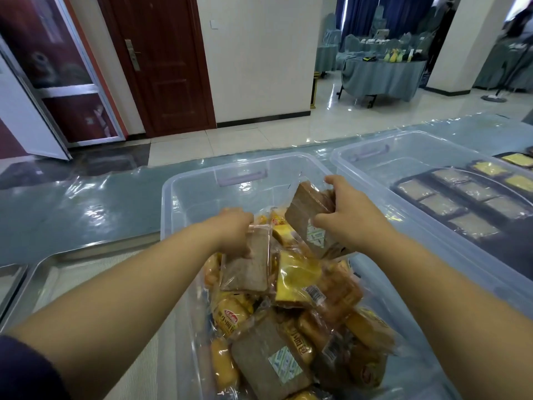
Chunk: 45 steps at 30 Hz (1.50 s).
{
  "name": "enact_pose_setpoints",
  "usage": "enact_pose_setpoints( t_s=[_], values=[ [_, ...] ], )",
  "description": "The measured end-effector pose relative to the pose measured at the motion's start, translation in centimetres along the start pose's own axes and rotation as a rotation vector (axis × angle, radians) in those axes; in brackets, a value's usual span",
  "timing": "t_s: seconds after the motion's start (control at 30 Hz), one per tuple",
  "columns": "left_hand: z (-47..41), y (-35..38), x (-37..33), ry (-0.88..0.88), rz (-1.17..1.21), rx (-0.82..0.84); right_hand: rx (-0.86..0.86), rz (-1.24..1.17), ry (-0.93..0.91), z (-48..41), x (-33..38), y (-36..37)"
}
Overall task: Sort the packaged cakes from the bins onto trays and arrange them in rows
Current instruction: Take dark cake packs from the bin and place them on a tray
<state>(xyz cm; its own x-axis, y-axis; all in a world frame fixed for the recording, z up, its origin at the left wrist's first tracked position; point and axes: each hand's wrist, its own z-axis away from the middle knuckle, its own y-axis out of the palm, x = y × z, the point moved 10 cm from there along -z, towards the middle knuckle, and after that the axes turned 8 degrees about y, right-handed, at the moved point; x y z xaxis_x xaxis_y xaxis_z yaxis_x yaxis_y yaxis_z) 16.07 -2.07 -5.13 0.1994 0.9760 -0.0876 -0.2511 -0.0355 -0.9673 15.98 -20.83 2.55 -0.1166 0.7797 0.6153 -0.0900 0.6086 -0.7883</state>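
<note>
A single head-worn wide-angle camera looks forward and down, close over a clear bin [187, 197] at six o'clock, door [161, 62] at eleven.

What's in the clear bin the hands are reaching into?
Wrapped cakes in a heap: brown slabs, a yellow pack, small orange rolls. The left hand and right hand each grip a brown slab. Anything beneath the heap is hidden.

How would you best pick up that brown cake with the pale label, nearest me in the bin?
Come from above and set the grip across the narrow width of the brown cake, on its two long edges. It lies roughly flat, label up, on top of the pile in the clear bin.
</note>
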Motion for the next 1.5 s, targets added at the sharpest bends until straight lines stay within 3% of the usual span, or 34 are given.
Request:
enact_pose_setpoints(
  t_s=[0.1, 0.27, 0.37, 0.43, 0.53, 0.63, 0.8, 0.97, 1.2, 1.5],
  values=[
    [1.1, -1.2, 0.1, -0.020, 0.068, -0.069, -0.015, 0.020, 0.013, 0.1, -0.1, -0.2],
    [5.0, -6.4, 2.1, -0.077, 0.392, -0.443, -0.061, 0.093, 0.010, 0.2, 0.4, -0.5],
    [7.0, -7.6, 0.8, 0.005, 0.615, -0.480, -0.086, 0.174, -0.008, 0.5, 0.9, -0.6],
    [7.8, -6.8, -1.5, 0.096, 0.626, -0.354, -0.102, 0.203, -0.030, 0.7, 1.3, -0.7],
    [8.3, -3.3, -5.2, 0.214, 0.506, -0.025, -0.113, 0.232, -0.068, 1.2, 1.8, -0.9],
    [8.3, 1.0, -7.4, 0.235, 0.344, 0.219, -0.116, 0.228, -0.093, 1.4, 2.2, -1.0],
    [8.5, 5.9, -7.6, 0.173, 0.052, 0.417, -0.074, 0.241, -0.087, 1.2, 2.0, -0.2],
    [8.7, 7.0, -9.0, 0.214, 0.062, 0.509, -0.058, 0.277, -0.094, 1.1, 2.0, 0.2],
    [9.0, 4.1, -8.6, 0.228, 0.265, 0.322, -0.051, 0.260, -0.121, 1.8, 2.8, -0.2],
    [14.5, -6.3, -3.4, 0.111, 0.853, -0.440, -0.267, -0.071, -0.199, 3.8, 5.4, -5.1]
  ],
)
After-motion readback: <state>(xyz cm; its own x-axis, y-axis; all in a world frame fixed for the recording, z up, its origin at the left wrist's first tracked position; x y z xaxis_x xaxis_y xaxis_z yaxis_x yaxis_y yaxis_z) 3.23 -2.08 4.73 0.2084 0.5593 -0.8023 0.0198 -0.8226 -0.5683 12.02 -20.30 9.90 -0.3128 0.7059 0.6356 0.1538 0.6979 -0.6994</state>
